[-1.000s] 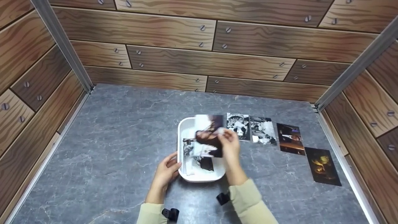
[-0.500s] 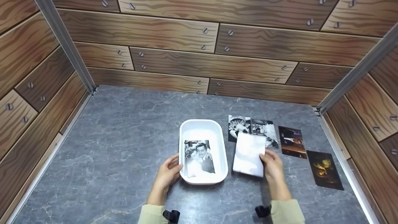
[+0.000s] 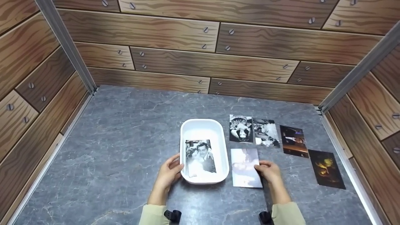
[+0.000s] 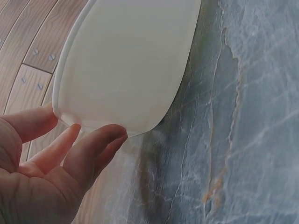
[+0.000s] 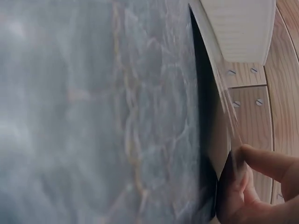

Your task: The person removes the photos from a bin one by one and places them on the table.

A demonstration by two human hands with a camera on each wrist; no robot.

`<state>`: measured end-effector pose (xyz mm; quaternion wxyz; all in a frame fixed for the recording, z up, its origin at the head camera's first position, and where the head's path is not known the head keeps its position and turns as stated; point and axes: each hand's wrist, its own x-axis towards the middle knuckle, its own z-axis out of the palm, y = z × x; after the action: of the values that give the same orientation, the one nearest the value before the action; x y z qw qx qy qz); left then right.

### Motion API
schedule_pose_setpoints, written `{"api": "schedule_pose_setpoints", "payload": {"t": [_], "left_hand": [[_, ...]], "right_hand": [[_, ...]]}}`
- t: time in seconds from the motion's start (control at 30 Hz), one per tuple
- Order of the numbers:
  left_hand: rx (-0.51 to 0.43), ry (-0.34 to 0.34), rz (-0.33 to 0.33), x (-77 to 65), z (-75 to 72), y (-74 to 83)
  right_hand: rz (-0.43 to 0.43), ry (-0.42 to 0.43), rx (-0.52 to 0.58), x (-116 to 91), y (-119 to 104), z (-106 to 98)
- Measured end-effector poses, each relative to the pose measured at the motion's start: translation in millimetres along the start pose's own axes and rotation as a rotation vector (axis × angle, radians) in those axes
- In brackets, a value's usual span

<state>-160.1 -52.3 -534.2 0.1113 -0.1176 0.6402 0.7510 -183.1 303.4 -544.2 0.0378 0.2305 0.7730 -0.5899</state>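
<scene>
A white plastic tray (image 3: 223, 150) stands on the table, with a black-and-white photo (image 3: 201, 157) of two people lying in it. My left hand (image 3: 168, 170) grips the near left side of the tray, thumb at the rim and fingers against the outer wall, as the left wrist view shows at the tray's wall (image 4: 126, 65). To the right of the tray, my right hand (image 3: 272, 172) pinches the right edge of a glossy photo (image 3: 245, 168), its face washed pale by glare. In the right wrist view this photo (image 5: 219, 84) is edge-on, its edge raised off the tabletop between thumb and fingers.
Behind the held photo lie two black-and-white photos (image 3: 241, 128) side by side. Farther right are a dark colour photo (image 3: 294, 141) and a darker one with yellow figures (image 3: 327, 168). Wood-patterned walls (image 3: 175, 59) enclose the grey marbled table (image 3: 125, 140).
My right hand has carried the glossy photo from over the tray to the table on the right, lowering it toward the front. The photo of two people is now uncovered. My left hand stays at the tray.
</scene>
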Motion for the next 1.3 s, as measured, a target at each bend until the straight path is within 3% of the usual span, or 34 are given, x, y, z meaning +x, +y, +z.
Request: {"api": "schedule_pose_setpoints", "payload": {"t": [0.2,0.53,0.83,1.1,1.3], "left_hand": [[0.022,0.008,-0.001,1.0,-0.4,-0.1],[0.012,0.003,0.013,1.1,-0.3,-0.3],[0.012,0.000,0.003,0.7,0.0,1.0],[0.009,-0.008,0.009,0.9,-0.5,0.2],[0.012,-0.016,0.016,0.9,-1.2,-1.2]], "right_hand": [[0.005,0.034,-0.179,2.6,-2.3,-1.3],[-0.033,0.049,-0.268,7.9,-0.9,-1.4],[-0.010,0.020,-0.140,4.7,-5.8,-2.8],[-0.018,-0.013,-0.004,4.0,-36.1,1.1],[-0.090,-0.036,0.225,0.5,-62.6,24.6]]}}
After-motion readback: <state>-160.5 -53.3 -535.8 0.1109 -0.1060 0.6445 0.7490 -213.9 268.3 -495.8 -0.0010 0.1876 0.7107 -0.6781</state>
